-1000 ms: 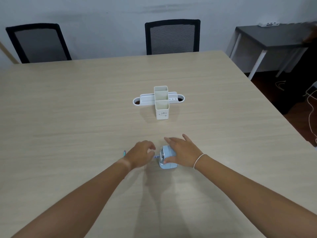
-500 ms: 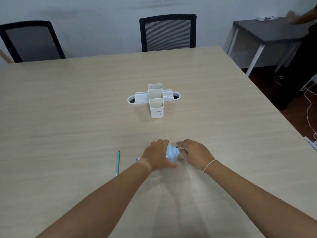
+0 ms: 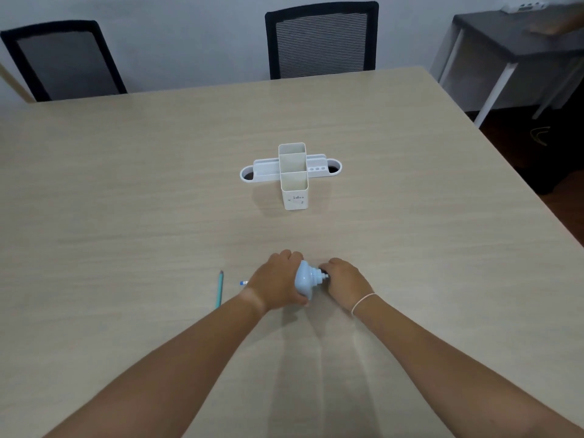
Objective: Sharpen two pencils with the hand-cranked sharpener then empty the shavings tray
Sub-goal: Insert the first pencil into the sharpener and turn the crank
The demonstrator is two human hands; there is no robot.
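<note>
The pale blue hand-cranked sharpener [image 3: 306,280] stands on the wooden table [image 3: 126,200] near its front. My left hand [image 3: 278,281] wraps over its left side and holds it down. My right hand [image 3: 344,281] is closed around the crank on its right end. A second pencil's end [image 3: 244,282] pokes out from under my left hand; the rest is hidden. A teal pencil [image 3: 219,289] lies loose on the table left of my left hand.
A white desk organiser [image 3: 292,173] with two upright bins stands mid-table. Two black chairs [image 3: 322,39] stand behind the far edge. A dark side table [image 3: 512,39] sits at the far right, with someone's blurred hand over it.
My left hand moved from the pencil onto the sharpener's body. My right hand shifted from the sharpener's top to the crank at its right end. The teal pencil came into view.
</note>
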